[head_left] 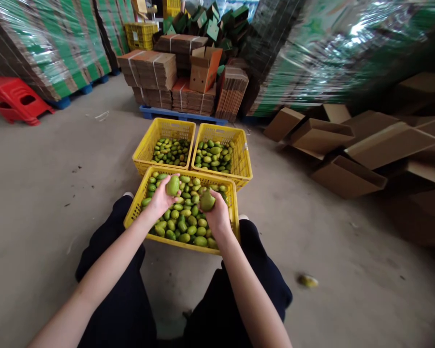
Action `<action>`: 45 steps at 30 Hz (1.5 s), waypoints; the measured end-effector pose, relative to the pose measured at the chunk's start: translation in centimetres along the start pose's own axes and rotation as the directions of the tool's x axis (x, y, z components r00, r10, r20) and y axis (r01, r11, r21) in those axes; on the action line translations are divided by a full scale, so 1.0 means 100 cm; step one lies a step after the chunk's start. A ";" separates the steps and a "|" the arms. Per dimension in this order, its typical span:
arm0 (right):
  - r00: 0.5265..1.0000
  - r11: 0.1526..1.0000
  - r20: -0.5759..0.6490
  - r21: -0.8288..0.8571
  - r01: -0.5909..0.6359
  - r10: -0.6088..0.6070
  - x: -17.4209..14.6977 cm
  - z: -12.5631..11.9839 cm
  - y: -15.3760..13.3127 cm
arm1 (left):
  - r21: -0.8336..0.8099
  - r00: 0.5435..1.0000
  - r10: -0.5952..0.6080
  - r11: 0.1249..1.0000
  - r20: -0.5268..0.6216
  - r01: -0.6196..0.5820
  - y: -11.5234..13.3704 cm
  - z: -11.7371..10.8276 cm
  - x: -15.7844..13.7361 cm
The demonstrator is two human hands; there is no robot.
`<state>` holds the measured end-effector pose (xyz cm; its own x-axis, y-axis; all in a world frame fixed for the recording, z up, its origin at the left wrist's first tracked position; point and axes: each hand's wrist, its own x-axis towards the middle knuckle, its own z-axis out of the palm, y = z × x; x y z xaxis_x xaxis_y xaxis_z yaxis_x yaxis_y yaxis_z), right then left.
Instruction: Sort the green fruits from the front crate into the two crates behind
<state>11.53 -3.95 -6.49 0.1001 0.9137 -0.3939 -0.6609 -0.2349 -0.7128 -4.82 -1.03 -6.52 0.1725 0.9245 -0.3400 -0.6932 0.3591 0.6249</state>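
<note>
My left hand (162, 199) is closed around a smooth, oval green fruit (173, 185), which looks like a small mango. In my right hand (219, 212) is another green fruit (207, 200), partly covered by the fingers. Both hands are above a yellow plastic crate (235, 212) that stands between my legs. Many green and yellowish fruits (183, 224) of the same kind lie loose in it. Their exact kind is hard to tell.
Behind the near crate stand two more yellow crates, the left one (139, 153) and the right one (244, 159), both partly filled with fruit. Flattened cartons (150, 70) are stacked on a blue pallet (159, 114). Open cardboard boxes (351, 176) lie right; a red stool (18, 99) stands left.
</note>
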 end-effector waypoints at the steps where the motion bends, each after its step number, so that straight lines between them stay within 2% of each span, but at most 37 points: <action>1: 0.999 1.000 -0.019 -0.004 -0.031 0.031 0.001 0.000 0.001 | 0.007 1.000 0.008 1.000 0.002 -0.008 0.000 0.000 -0.001; 4: 0.997 0.997 0.003 -0.014 -0.077 0.077 0.004 0.002 0.004 | -0.009 1.000 -0.009 1.000 0.027 0.010 0.000 -0.001 -0.003; 7: 0.996 0.998 -0.057 -0.016 -0.065 0.064 0.007 0.004 0.007 | -0.032 0.997 -0.083 0.996 0.000 0.083 0.000 -0.002 -0.001; 10: 0.979 0.985 -0.106 0.028 -0.172 0.174 0.008 0.008 0.009 | -0.118 0.986 -0.151 0.983 -0.067 0.142 -0.002 -0.005 0.004; 13: 0.975 0.977 -0.063 0.013 -0.215 0.215 0.006 0.009 0.009 | -0.182 0.983 -0.160 0.973 -0.088 0.142 -0.007 -0.009 0.009; 16: 0.972 0.972 0.017 -0.014 -0.235 0.236 0.004 0.006 0.006 | -0.141 0.982 -0.130 0.984 -0.135 0.111 -0.009 -0.009 0.010; 20: 0.954 0.954 0.078 0.059 -0.295 0.290 0.004 0.002 0.003 | -0.105 0.976 -0.177 0.981 -0.128 0.164 -0.005 -0.003 0.005; 23: 0.962 0.958 0.098 0.109 -0.265 0.255 0.004 0.001 0.001 | -0.076 0.978 -0.175 0.983 -0.111 0.167 0.002 0.000 0.000; 26: 0.973 0.974 0.139 0.113 -0.198 0.182 0.004 0.002 -0.001 | -0.073 0.988 -0.153 0.986 -0.010 0.152 0.005 0.000 -0.003; 28: 0.969 0.980 0.203 0.110 -0.164 0.140 0.002 0.004 -0.002 | -0.119 0.991 -0.126 0.984 0.036 0.130 0.004 0.000 -0.004; 31: 0.959 0.976 0.267 0.166 -0.139 0.091 0.001 0.008 0.001 | -0.277 0.997 -0.070 0.958 0.011 0.070 -0.005 0.002 -0.005; 34: 0.977 0.944 0.200 0.302 -0.131 0.072 0.005 0.011 0.014 | -0.437 0.996 -0.083 0.898 -0.045 0.055 -0.019 0.004 -0.004; 37: 0.990 0.893 0.096 0.429 -0.135 0.104 0.012 0.011 0.029 | -0.508 0.986 -0.123 0.860 -0.108 0.052 -0.031 0.003 -0.001; 40: 0.991 0.874 0.058 0.466 -0.134 0.121 0.016 0.008 0.037 | -0.496 0.988 -0.094 0.868 -0.123 0.021 -0.037 0.000 0.002; 45: 0.993 0.888 0.080 0.445 -0.116 0.090 0.017 0.008 0.038 | -0.424 0.988 -0.090 0.905 -0.122 0.030 -0.039 0.000 0.004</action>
<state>8.61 -3.04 -9.35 -0.0195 0.9125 -0.4086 -0.9295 -0.1671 -0.3287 -2.01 -2.10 -9.10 0.1476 0.8658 -0.4781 -0.9191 0.2987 0.2571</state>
